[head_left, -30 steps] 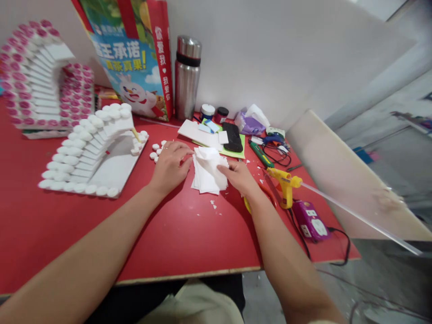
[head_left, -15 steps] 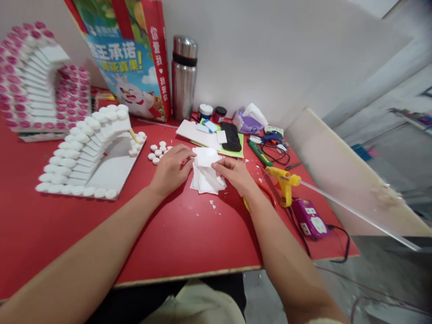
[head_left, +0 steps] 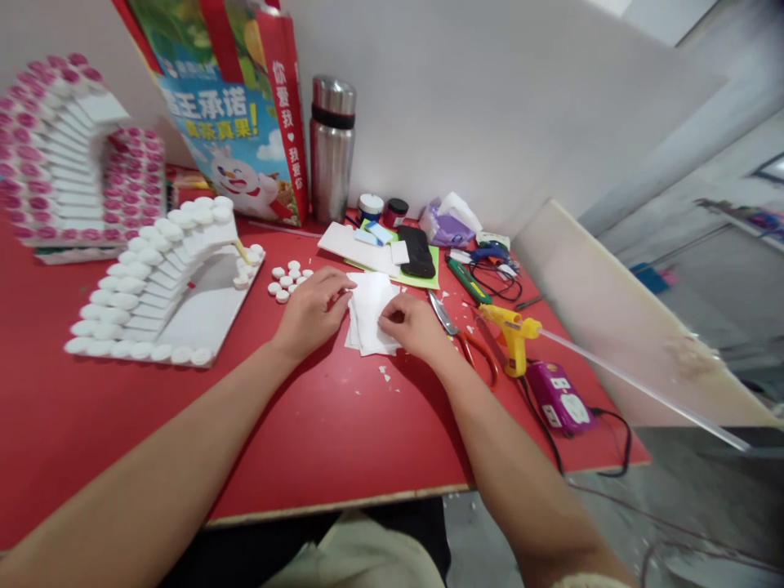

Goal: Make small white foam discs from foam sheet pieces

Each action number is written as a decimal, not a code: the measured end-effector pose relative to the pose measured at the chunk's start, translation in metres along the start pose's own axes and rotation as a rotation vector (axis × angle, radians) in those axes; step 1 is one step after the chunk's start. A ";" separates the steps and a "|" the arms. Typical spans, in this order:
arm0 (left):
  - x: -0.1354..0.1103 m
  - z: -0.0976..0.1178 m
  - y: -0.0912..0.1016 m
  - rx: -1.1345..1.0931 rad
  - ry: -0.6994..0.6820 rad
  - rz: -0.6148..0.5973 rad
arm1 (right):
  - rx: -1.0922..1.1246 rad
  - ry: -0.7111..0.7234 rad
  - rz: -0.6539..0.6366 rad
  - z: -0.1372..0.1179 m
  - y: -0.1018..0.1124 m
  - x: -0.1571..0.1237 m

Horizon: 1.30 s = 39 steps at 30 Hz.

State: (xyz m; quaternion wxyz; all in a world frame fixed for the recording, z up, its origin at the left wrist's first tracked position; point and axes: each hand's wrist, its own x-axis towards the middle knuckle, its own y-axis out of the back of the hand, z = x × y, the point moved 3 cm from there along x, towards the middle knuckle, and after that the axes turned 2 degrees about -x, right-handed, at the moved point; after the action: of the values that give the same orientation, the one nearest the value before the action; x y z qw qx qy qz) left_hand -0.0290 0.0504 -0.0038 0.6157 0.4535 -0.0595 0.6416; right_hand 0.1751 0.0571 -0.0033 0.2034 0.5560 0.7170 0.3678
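Observation:
A small pile of white foam sheets (head_left: 370, 314) lies on the red table (head_left: 318, 425) in front of me. My left hand (head_left: 310, 313) rests at the pile's left edge, fingers curled against the sheets. My right hand (head_left: 412, 325) lies over the pile's right side, fingers bent and pinching at the top sheet. Several white bottle caps (head_left: 286, 278) lie just beyond my left hand. Scissors with red handles (head_left: 465, 339) lie right of my right hand.
A white cap-and-foam staircase model (head_left: 162, 282) stands at left, a pink-capped one (head_left: 67, 159) behind it. At the back are a steel flask (head_left: 331, 149), a printed bag (head_left: 229, 114), jars and a black case (head_left: 416, 250). A yellow glue gun (head_left: 511, 333) and purple socket (head_left: 559, 398) sit at right.
My right hand has slid left onto the pile, uncovering the scissors. The spread sheets are gathered into a tighter pile. My left hand stays at the pile's left edge.

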 end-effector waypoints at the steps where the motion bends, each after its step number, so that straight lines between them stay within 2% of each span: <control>1: 0.000 -0.001 0.000 -0.007 0.012 -0.002 | 0.014 -0.017 0.011 0.001 0.001 0.000; 5: 0.001 -0.001 -0.001 -0.014 0.018 0.001 | -0.028 0.013 0.021 -0.008 0.000 -0.004; 10: 0.002 0.000 -0.002 -0.048 0.009 -0.012 | -0.071 0.081 -0.086 -0.016 -0.007 -0.006; 13: 0.001 0.001 -0.003 -0.091 0.008 -0.058 | 0.061 0.029 -0.064 -0.009 -0.006 -0.002; 17: 0.001 0.001 -0.007 -0.161 0.060 -0.079 | 0.391 -0.113 -0.014 -0.004 -0.001 0.000; 20: 0.001 0.005 -0.011 -0.334 0.127 -0.150 | 0.607 -0.218 -0.005 -0.007 -0.001 -0.003; 23: -0.001 0.011 -0.016 -0.469 0.179 -0.214 | 0.693 -0.260 -0.006 -0.012 -0.001 -0.005; 27: -0.002 0.016 -0.017 -0.597 0.291 -0.224 | 0.696 -0.220 -0.009 -0.015 -0.001 -0.005; 34: -0.001 0.021 -0.013 -0.622 0.376 -0.345 | 0.579 -0.187 -0.078 -0.010 -0.001 -0.007; 39: -0.003 0.017 -0.015 -0.701 0.475 -0.371 | 0.486 -0.111 -0.053 -0.012 -0.002 -0.005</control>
State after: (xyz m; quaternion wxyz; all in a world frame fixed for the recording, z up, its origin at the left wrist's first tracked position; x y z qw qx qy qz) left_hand -0.0087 0.0407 -0.0033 0.8330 0.0615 -0.0479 0.5478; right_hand 0.1664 0.0481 0.0022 0.1122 0.5887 0.7867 0.1480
